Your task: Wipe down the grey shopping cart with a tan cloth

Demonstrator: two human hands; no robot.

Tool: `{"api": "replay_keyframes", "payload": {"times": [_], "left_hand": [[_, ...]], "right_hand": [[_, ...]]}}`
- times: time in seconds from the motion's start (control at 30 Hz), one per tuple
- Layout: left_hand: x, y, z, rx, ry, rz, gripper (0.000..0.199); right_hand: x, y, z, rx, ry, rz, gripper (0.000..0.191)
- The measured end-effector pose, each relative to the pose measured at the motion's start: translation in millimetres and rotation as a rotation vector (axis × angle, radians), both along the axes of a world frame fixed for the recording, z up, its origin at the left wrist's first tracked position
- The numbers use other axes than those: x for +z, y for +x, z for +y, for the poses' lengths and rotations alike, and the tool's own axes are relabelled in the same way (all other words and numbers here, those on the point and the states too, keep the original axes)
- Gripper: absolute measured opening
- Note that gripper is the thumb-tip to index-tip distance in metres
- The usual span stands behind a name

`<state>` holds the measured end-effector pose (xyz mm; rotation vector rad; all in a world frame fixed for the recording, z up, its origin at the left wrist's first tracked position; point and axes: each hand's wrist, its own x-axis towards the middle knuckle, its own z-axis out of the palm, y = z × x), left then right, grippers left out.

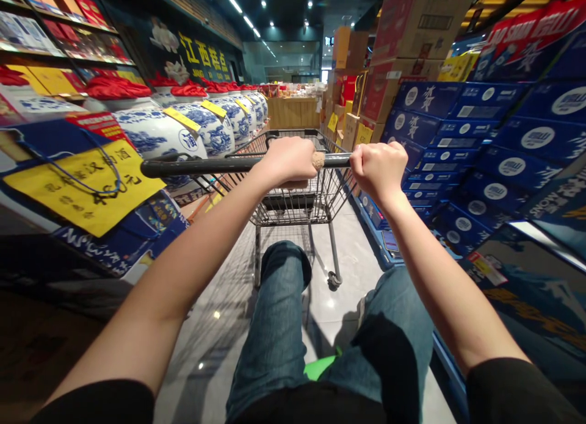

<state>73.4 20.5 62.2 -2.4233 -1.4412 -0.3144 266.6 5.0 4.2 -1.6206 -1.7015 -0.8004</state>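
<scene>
Both of my hands grip the dark handlebar [206,166] of a wire shopping cart [302,198] in front of me. My left hand [290,160] wraps round the bar near its middle. A small tan, rough-looking patch [318,161] shows on the bar just right of that hand. My right hand [379,169] is closed in a fist round the bar's right end. Through the wires the floor shows, and a dark panel [288,201] sits at the near side of the basket. One caster wheel [334,280] is visible below.
Blue-and-white jars [160,134] with red cloth tops line the left, behind a blue box with a yellow price sign [86,186]. Stacked blue cartons [439,137] on a blue pallet [384,247] and brown cartons [403,85] border the right. A wooden counter [293,111] stands ahead.
</scene>
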Motion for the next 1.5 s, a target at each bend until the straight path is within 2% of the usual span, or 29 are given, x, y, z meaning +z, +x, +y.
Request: {"api": "replay_keyframes", "payload": {"times": [0.1, 0.17, 0.23, 0.4, 0.47, 0.6, 0.67, 0.87, 1.1, 1.17, 1.33, 1.4, 1.5], "left_hand": [[-19.0, 1, -7, -0.01, 0.179, -0.108, 0.042], [-26.9, 2, -9, -0.022, 0.222, -0.146, 0.045], [-25.2, 4, -6, -0.019, 0.195, -0.141, 0.042], [-5.0, 8, 7, -0.016, 0.042, -0.059, 0.032], [-7.0, 9, 5, -0.018, 0.046, -0.061, 0.032], [-22.6, 10, -7, -0.006, 0.193, -0.146, 0.042], [-22.8, 12, -9, 0.006, 0.195, -0.147, 0.043], [-1.0, 18, 3, 0.023, 0.012, -0.011, 0.034], [-26.9, 13, -14, -0.006, 0.195, -0.153, 0.043], [-22.4, 13, -11, 0.006, 0.161, -0.139, 0.04], [0.9, 17, 3, -0.017, -0.012, -0.028, 0.032], [-2.0, 18, 0, -0.015, -0.001, -0.025, 0.034], [-17.2, 20, -15, 0.013, 0.14, -0.1, 0.043]], "right_hand": [[-0.3, 0, 1, 0.001, -0.015, 0.007, 0.048], [-0.5, 1, 2, 0.01, -0.014, 0.009, 0.048], [-0.9, 1, 3, 0.016, -0.001, 0.013, 0.048], [-1.9, 1, 3, 0.01, 0.013, 0.018, 0.048], [-2.2, 1, 3, 0.011, 0.02, 0.019, 0.047], [-2.1, 0, 3, 0.016, 0.033, 0.025, 0.047], [-1.5, -1, 2, 0.005, 0.018, 0.022, 0.048], [-1.6, 1, 2, 0.01, 0.028, 0.026, 0.047], [-2.3, -2, 0, 0.03, 0.025, 0.047, 0.047], [-2.2, -3, 0, 0.036, 0.034, 0.049, 0.047], [-1.9, -3, -2, 0.045, 0.032, 0.059, 0.047], [-1.6, -3, -3, 0.052, 0.02, 0.069, 0.047], [-0.5, -3, -4, 0.062, 0.006, 0.072, 0.048]]}}
